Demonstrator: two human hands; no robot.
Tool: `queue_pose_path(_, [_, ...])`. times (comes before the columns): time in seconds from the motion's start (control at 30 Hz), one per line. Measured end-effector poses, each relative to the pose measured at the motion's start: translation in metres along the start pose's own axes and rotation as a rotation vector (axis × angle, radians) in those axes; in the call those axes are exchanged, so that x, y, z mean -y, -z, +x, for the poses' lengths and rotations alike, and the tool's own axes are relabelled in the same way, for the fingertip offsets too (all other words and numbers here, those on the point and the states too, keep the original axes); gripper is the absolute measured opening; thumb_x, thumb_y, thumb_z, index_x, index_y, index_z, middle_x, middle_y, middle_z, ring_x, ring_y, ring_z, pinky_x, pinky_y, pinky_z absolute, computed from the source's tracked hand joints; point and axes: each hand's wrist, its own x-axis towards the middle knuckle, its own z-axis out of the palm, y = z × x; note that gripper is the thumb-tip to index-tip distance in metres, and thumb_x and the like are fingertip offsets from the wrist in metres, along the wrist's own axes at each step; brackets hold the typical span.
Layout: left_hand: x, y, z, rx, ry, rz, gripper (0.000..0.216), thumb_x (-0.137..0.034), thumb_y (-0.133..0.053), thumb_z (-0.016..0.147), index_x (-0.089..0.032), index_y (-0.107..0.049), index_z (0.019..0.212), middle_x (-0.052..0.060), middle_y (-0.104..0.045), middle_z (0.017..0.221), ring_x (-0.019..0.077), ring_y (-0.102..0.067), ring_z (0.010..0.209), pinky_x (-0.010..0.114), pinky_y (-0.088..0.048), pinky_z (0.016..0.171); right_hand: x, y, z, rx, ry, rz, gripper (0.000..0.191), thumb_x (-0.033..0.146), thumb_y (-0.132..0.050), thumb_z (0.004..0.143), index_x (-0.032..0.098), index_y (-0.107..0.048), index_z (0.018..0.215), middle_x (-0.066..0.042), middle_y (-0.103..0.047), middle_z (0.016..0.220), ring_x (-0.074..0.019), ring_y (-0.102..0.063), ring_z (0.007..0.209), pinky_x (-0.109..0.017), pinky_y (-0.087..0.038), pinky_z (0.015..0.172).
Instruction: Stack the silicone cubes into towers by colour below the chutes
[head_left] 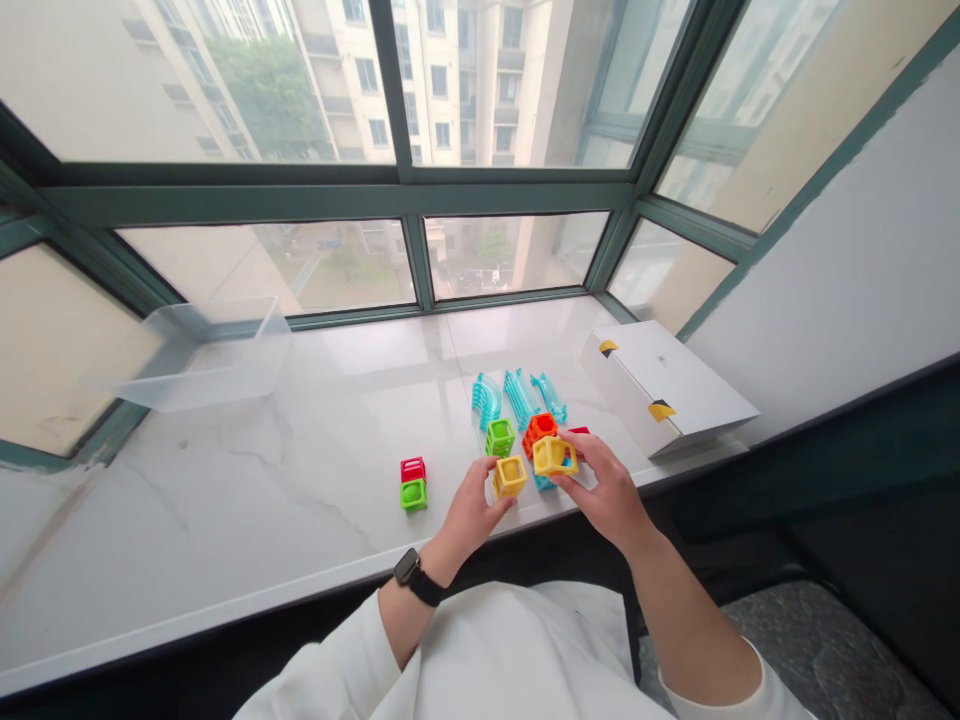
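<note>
Between the thumb and fingers of my left hand (476, 505) is a yellow cube block (510, 476) with open sides. My right hand (606, 490) grips a second yellow block (555, 456), held just to the right of the first and apart from it. Behind them stand a green cube block (499, 437) and an orange-red block (540, 432). A blue block (544, 482) shows partly below the right-hand yellow one. Part of a red block (579, 431) peeks out behind my right fingers. Off to the left, a red block (412, 469) touches a green block (413, 494).
Clear blue track pieces, one curved (487, 399) and one straight (521, 397) among them, lie behind the blocks. A white box (667, 385) with yellow-black tabs stands at right. A translucent bin (217, 375) sits far left on the marble-look sill (315, 480), under the windows.
</note>
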Motion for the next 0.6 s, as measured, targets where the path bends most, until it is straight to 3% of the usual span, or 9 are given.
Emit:
queue_pose_path(0.43, [0.006,-0.004,0.004,0.001,0.007,0.021,0.045,-0.020,-0.074,0.086,-0.024,-0.063,0.129,0.009,-0.071,0.130,0.0276,-0.067,0.121,0.048,-0.050,0.109,0.004,-0.037,0.021,0.236,0.018,-0.022,0.056,0.017,-0.066,0.093,0.036,-0.060,0.146,-0.005,-0.067,0.138,-0.0267,-0.067,0.128,-0.047,-0.057,0.110])
queue_pose_path(0.6, [0.004,-0.004,0.004,0.009,-0.002,-0.003,0.045,-0.020,-0.073,0.087,-0.024,-0.063,0.130,0.008,-0.071,0.128,0.0266,-0.066,0.119,0.047,-0.051,0.108,-0.002,-0.047,0.022,0.266,0.003,-0.044,0.058,0.015,-0.067,0.092,0.037,-0.060,0.145,-0.005,-0.066,0.139,-0.0264,-0.065,0.130,-0.048,-0.057,0.110])
